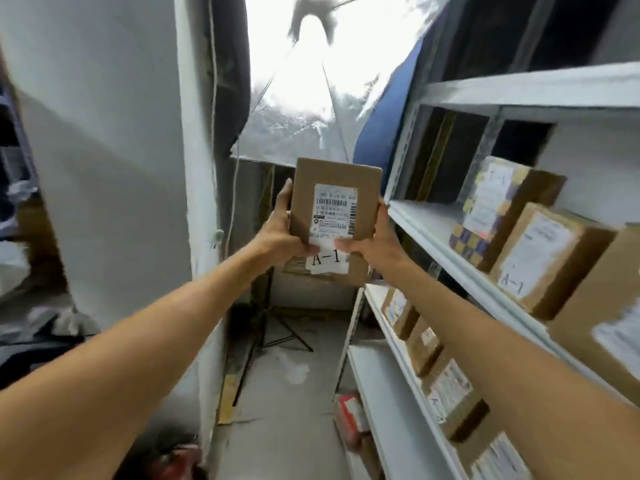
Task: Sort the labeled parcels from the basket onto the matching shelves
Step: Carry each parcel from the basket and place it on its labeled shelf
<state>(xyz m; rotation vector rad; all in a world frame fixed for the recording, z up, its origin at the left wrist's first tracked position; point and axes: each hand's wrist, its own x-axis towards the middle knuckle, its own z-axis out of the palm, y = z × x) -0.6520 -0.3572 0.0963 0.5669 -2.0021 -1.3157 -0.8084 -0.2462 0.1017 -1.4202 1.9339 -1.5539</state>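
Observation:
I hold a brown cardboard parcel [334, 181] upright in front of me, with a white shipping label and a white tag reading "A-1" facing me. My left hand [282, 233] grips its left edge, thumb across the lower front. My right hand [372, 239] grips its right edge, thumb on the tag. The parcel hangs just left of the front corner of the white shelf [426, 220] on my right. On that shelf stand several parcels, one brown box [540, 258] also tagged "A-1", and a box with a checkered side [495, 209]. No basket is in view.
A lower shelf [391, 386] carries several more brown labeled parcels. A white pillar [114, 161] stands to the left. A silver reflector umbrella [298, 109] on a black tripod [266, 334] blocks the aisle's far end. Clutter lies on the floor at left and near the shelf base.

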